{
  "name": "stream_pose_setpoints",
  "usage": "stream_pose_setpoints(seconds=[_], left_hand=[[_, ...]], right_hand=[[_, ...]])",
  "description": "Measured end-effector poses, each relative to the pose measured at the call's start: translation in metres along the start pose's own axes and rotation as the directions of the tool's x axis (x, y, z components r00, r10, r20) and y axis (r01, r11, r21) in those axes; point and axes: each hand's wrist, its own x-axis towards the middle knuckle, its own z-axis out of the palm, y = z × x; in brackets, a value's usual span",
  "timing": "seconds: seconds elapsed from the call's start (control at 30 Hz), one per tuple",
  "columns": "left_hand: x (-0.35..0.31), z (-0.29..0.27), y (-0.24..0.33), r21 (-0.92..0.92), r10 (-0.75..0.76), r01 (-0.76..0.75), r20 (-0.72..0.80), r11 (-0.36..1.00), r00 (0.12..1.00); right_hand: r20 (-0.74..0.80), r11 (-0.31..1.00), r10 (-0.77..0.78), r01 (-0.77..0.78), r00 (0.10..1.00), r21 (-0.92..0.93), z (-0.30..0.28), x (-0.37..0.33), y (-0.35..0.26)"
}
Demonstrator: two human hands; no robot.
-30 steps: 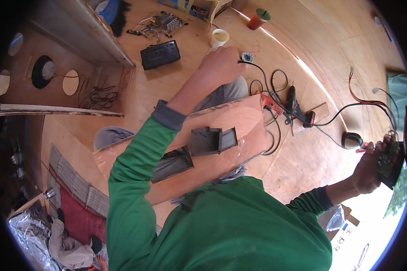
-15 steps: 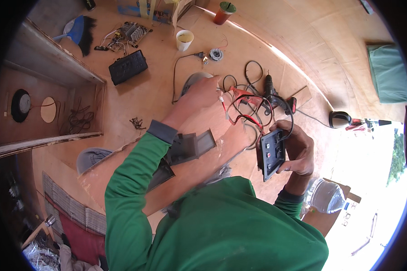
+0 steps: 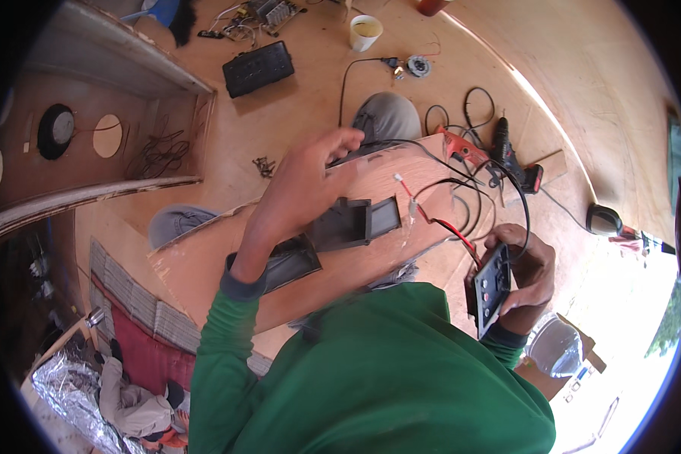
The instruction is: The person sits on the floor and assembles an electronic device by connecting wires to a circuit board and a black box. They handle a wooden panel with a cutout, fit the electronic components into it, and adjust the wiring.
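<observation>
My right hand point(image 3: 536, 268) is closed around the edges of a small black panel point(image 3: 492, 286) with round jacks on its face. Red and black wires point(image 3: 452, 227) come out of the panel and end in a small white connector point(image 3: 398, 177) above the board. Over my lap lies a wooden board point(image 3: 401, 246) with black rectangular ducts point(image 3: 344, 225) set in it. My left hand point(image 3: 299, 181) is above these, its fingers curled at the end of a black cable point(image 3: 424, 147) that runs to the right; its grip is partly hidden.
An open wooden cabinet point(image 3: 136, 57) with a speaker point(image 3: 56, 132) is at left. Ahead are a black box point(image 3: 258, 69), a paper cup point(image 3: 365, 32), and a circuit board point(image 3: 265, 15). A red power tool point(image 3: 465, 147) and a drill point(image 3: 505, 151) lie right, a water jug point(image 3: 556, 346) farther back.
My left hand has left the white connector, moving toward the ducts, and is now at the black cable. My right hand still holds the panel. The whole view has shifted.
</observation>
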Motion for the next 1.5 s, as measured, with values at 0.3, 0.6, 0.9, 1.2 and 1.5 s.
stream_pose_setpoints(seconds=[0.3, 0.6, 0.9, 1.2, 1.5], left_hand=[[-0.088, 0.002, -0.014, 0.559, 0.077, -0.126, 0.111, 0.819, 0.991], [-0.1, 0.047, -0.02, 0.634, 0.117, -0.107, 0.026, 0.766, 0.993], [-0.109, 0.058, 0.015, -0.067, -0.105, 0.129, 0.284, 0.989, 0.953], [-0.064, 0.092, 0.016, -0.898, -0.059, 0.414, 0.41, 0.149, 0.91], [-0.041, 0.08, -0.021, -0.644, -0.256, 0.36, 0.252, 0.675, 0.933]], right_hand=[[0.094, 0.996, 0.011, -0.003, 0.995, -0.086, -0.002, 0.0, -0.003], [0.066, 0.992, 0.041, -0.032, 0.997, -0.126, 0.012, 0.004, -0.006], [0.077, 0.949, 0.038, -0.012, 0.996, -0.315, 0.034, 0.017, 0.004], [0.077, 0.898, 0.103, -0.059, 0.992, -0.435, 0.06, 0.031, 0.018], [-0.076, 0.85, 0.138, -0.157, 0.988, -0.502, 0.081, 0.025, 0.078]])
